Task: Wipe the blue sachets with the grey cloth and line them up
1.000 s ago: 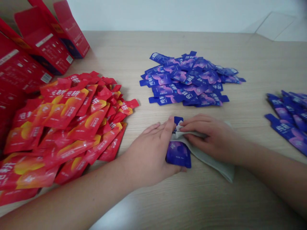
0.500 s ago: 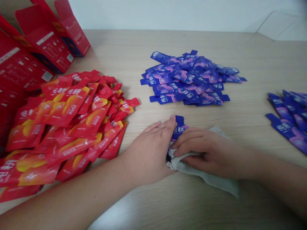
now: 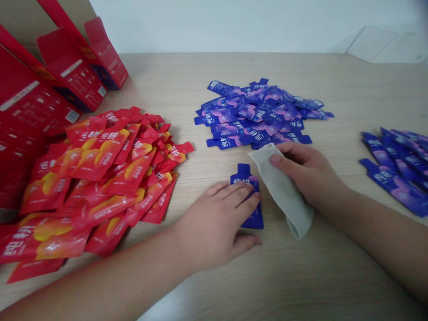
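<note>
A single blue sachet (image 3: 253,217) with a spout-shaped top lies flat on the table. My left hand (image 3: 220,218) rests over its left part, fingers stretched out and the thumb apart near its lower end. To its right, my right hand (image 3: 304,174) pinches a folded pale cloth (image 3: 284,191) between thumb and fingers, lifted off the sachet. Beyond both hands spreads a pile of blue sachets (image 3: 257,116) with pink-purple prints.
On the left lies a heap of red sachets (image 3: 100,174) with yellow-orange prints. Behind it stand red cartons (image 3: 73,76) with raised flaps. More blue sachets (image 3: 397,169) overlap at the right edge. A white wall (image 3: 230,26) borders the table's far side.
My right hand has lifted the cloth off the sachet and moved it up and right. My left hand has shifted its fingers lower, across the sachet's face.
</note>
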{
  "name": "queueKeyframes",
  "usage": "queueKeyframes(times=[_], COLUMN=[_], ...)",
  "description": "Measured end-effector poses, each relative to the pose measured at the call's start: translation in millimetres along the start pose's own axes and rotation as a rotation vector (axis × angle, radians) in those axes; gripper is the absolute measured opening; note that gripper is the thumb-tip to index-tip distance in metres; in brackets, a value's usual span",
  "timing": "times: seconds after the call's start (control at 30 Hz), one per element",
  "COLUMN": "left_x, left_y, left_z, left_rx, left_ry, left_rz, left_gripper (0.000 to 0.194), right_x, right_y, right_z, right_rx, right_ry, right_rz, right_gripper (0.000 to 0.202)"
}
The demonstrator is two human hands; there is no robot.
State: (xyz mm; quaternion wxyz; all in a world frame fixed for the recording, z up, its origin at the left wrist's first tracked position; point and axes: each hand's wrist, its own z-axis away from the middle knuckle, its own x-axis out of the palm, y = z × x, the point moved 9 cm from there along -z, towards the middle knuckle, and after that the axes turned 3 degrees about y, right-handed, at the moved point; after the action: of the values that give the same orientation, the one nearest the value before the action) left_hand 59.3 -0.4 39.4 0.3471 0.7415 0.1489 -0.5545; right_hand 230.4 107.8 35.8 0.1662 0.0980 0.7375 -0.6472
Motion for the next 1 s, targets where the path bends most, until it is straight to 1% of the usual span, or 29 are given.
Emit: queueKeyframes(times=[0.1,0.13,0.2,0.27,0.3,0.37,0.43,0.5,0.57,0.6,0.7,0.73,0.77,0.8,0.87,0.9,0.93,1.0], left_x=[-4.3,-6.9,-13.2,-19.6,-23.4,-29.5,-30.4,-27.1,-25.1,-24.5,-19.6,-17.0,-14.7,-13.1,-11.1,-10.1,-9.0,-7.3], left_y=[3,4,4,0,-4,-15,-26,-34,-36,-32,-12,-8,-5,-4,-3,-2,-1,-2], left_z=[0,1,5,8,9,10,8,5,4,3,0,1,1,2,3,3,3,3], left_rx=[-0.034,-0.038,-0.049,-0.073,-0.103,-0.177,-0.252,-0.314,-0.323,-0.280,-0.043,0.006,0.021,0.009,-0.037,-0.052,-0.069,-0.125], left_ry=[-0.003,0.012,0.070,0.147,0.197,0.291,0.324,0.281,0.225,0.201,0.099,0.054,0.013,-0.016,-0.053,-0.065,-0.074,-0.077], left_rz=[-0.168,-0.223,-0.283,-0.254,-0.210,-0.087,0.009,0.006,-0.043,-0.052,-0.018,-0.018,-0.028,-0.045,-0.069,-0.071,-0.066,-0.053], left_gripper=[0.051,0.048,0.054,0.061,0.061,0.055,0.043,0.031,0.031,0.035,0.048,0.049,0.049,0.053,0.076,0.086,0.091,0.084], right_x=[-6,-6,-6,-4,-2,2,7,14,19,22,29,29,27,24,17,17,19,28], right_y=[9,10,9,4,1,-4,-5,-4,-5,-7,-20,-24,-28,-32,-42,-47,-50,-54], right_z=[-1,-1,-1,-1,-1,1,3,6,8,9,16,18,20,22,29,33,38,48], right_rx=[0.051,0.054,0.038,-0.005,-0.033,-0.085,-0.123,-0.158,-0.220,-0.269,-0.444,-0.482,-0.508,-0.525,-0.555,-0.572,-0.589,-0.616], right_ry=[0.048,0.052,0.047,0.032,0.019,-0.005,-0.035,-0.067,-0.091,-0.102,-0.143,-0.139,-0.113,-0.072,0.009,0.021,0.009,-0.077], right_rz=[-0.076,-0.092,-0.101,-0.084,-0.073,-0.056,-0.028,0.039,0.140,0.195,0.339,0.377,0.408,0.430,0.455,0.460,0.461,0.463], right_gripper=[0.030,0.029,0.029,0.028,0.028,0.028,0.030,0.031,0.030,0.029,0.024,0.021,0.020,0.019,0.020,0.021,0.022,0.023])
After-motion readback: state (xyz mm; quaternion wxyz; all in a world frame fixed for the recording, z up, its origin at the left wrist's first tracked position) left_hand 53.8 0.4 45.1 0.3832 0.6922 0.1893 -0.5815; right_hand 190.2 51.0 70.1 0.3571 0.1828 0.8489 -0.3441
